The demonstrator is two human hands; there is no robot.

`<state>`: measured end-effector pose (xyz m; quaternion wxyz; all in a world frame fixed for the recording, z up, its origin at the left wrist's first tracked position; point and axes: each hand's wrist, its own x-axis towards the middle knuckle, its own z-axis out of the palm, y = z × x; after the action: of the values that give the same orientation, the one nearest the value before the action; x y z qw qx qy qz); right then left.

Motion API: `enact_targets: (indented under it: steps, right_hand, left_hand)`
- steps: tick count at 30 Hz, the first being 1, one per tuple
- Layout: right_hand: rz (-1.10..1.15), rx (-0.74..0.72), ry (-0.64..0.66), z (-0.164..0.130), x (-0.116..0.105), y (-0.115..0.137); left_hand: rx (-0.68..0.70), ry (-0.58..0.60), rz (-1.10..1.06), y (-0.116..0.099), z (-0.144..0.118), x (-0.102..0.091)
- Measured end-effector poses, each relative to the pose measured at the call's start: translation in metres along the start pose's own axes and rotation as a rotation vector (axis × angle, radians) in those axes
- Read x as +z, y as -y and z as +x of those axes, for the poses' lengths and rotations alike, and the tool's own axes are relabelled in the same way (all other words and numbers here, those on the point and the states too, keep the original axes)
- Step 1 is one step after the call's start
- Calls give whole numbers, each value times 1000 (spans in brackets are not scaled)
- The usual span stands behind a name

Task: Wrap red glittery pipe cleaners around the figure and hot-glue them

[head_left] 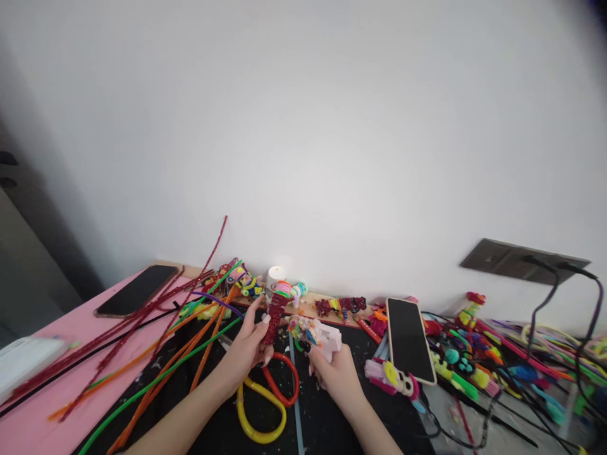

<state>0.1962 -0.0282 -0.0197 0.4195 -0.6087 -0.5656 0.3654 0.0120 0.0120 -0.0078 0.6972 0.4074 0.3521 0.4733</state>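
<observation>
Now my left hand [246,351] grips the dark red twisted piece [274,319] just left of the glue gun [326,338] that my right hand [337,373] clasps, so I think hot glue could burn my fingers.

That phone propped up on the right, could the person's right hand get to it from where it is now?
Probably yes. The phone leans just right of the right hand, with only a small colourful craft piece low between them. But the fingers are wrapped around a white glue gun, which would need putting down first.
</observation>
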Motion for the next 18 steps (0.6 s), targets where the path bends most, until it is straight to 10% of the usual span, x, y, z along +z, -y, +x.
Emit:
enact_targets:
  steps: [18]
  right_hand:
    - [24,-88,12,-5,3,6]
  left_hand:
    - [74,25,159,10,3,-3]
